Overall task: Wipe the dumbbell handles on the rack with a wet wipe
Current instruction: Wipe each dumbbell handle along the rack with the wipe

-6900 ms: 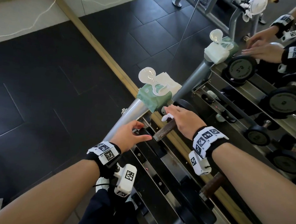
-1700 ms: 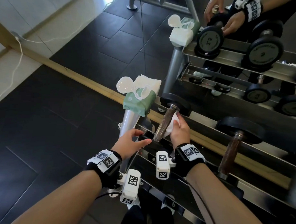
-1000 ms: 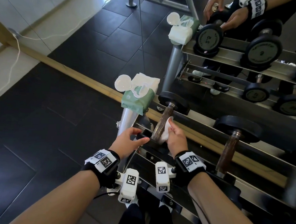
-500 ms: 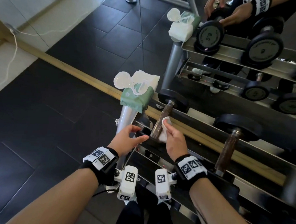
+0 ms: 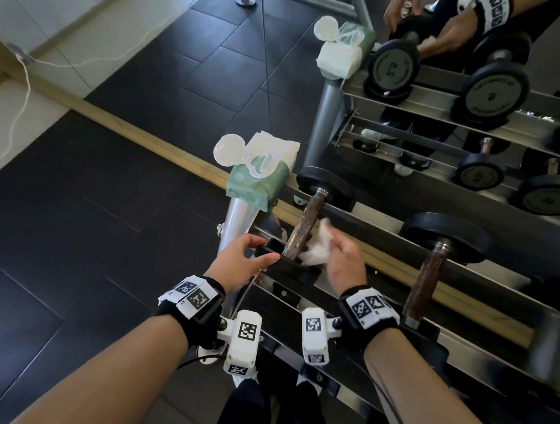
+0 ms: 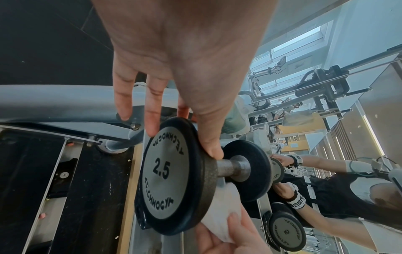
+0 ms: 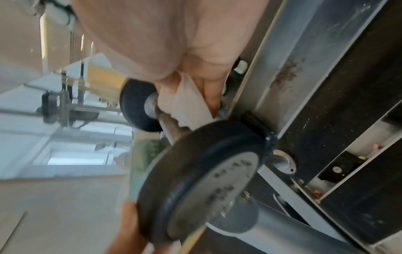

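Observation:
A 2.5 dumbbell lies at the left end of the rack [image 5: 357,318], its knurled handle [image 5: 304,226] pointing away from me. My left hand [image 5: 236,261] grips the near plate [image 6: 169,173] by its rim, thumb on one side, fingers on the other. My right hand [image 5: 341,258] holds a crumpled white wet wipe [image 5: 317,250] against the right side of the handle, close to the near plate. From the right wrist, the wipe [image 7: 187,103] sits bunched between my fingers beside the handle [image 7: 167,123]. A second dumbbell [image 5: 428,276] lies to the right.
A green wet-wipe pack [image 5: 261,174] with its lid open sits on top of the rack's grey post. A mirror behind the rack reflects the dumbbells and my hands. Dark floor tiles and a wooden skirting strip [image 5: 145,138] lie to the left.
My right hand has slid the wipe down the handle from the far plate towards the near plate. My left hand has stayed on the near plate.

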`<state>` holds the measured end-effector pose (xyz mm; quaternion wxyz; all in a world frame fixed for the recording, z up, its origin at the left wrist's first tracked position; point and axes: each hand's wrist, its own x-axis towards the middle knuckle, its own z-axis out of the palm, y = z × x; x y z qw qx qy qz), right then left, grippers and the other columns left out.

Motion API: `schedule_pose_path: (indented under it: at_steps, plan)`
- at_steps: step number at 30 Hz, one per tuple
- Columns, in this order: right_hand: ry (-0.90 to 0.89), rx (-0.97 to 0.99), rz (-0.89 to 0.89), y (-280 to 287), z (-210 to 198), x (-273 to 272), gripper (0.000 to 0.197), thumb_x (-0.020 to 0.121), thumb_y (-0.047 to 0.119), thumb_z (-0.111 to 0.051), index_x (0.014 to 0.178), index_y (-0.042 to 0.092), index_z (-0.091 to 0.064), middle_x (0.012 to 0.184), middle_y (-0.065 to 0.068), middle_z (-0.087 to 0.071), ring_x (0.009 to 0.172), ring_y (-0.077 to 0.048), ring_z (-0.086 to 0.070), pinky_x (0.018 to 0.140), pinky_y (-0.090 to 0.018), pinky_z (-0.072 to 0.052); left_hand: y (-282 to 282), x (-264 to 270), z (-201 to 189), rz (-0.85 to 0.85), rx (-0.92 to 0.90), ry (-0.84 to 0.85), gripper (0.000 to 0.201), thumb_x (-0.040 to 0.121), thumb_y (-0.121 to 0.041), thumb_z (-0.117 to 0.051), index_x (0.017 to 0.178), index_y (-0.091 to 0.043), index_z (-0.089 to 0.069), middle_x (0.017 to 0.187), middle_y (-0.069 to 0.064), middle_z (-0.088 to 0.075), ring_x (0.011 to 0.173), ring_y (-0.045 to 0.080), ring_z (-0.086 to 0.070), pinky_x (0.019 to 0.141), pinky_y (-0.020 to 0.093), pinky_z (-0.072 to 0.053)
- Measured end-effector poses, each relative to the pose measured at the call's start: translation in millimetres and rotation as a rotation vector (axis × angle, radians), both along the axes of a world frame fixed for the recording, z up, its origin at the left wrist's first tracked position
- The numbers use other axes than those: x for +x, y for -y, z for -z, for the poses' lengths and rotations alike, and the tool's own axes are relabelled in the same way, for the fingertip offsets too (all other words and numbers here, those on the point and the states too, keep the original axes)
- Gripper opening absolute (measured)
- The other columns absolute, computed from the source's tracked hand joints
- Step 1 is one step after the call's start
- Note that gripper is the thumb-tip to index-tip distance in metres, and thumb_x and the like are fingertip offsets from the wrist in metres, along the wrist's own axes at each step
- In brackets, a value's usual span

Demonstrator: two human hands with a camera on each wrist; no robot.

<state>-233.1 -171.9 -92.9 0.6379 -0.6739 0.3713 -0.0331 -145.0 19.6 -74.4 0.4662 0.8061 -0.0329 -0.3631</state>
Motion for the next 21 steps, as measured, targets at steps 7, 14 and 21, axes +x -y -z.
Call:
schedule_pose_path:
  at_steps: [7,14,21]
  plan:
    - [-0.04,0.059,0.129,-2,0,40,0.031,0.1,0.012,-0.04,0.12,0.035,-0.042,0.117,-0.014,-0.059,0.094,-0.026,-0.062,0.082,-0.043,-0.054,-2,0,2,0.004,0.008,0.015,0.047,0.081,-0.042,-0.076,0.122,-0.027,-0.058,0.119,-0.01,-0.061,0.072,0.01,-0.07,0.056,0.017,-0.046]
    - [0.119,0.388,0.159,-14,5,35,0.069,0.094,-0.008,-0.029,0.145,0.036,-0.044,0.129,-0.008,-0.061,0.114,-0.033,-0.065,0.099,-0.048,-0.053,-2,0,2,0.004,0.012,0.014,0.047,0.082,-0.044,-0.076,0.122,-0.029,-0.058,0.12,-0.012,-0.06,0.072,0.008,-0.069,0.059,0.018,-0.047]
    - [0.111,0.392,0.194,-10,12,22,0.066,0.09,-0.01,-0.032,0.14,0.028,-0.053,0.136,-0.01,-0.059,0.121,-0.027,-0.061,0.108,-0.048,-0.045,-4,2,0,0.018,0.015,0.002,0.051,0.079,-0.046,-0.077,0.123,-0.029,-0.058,0.121,-0.012,-0.058,0.08,0.012,-0.071,0.068,0.023,-0.049]
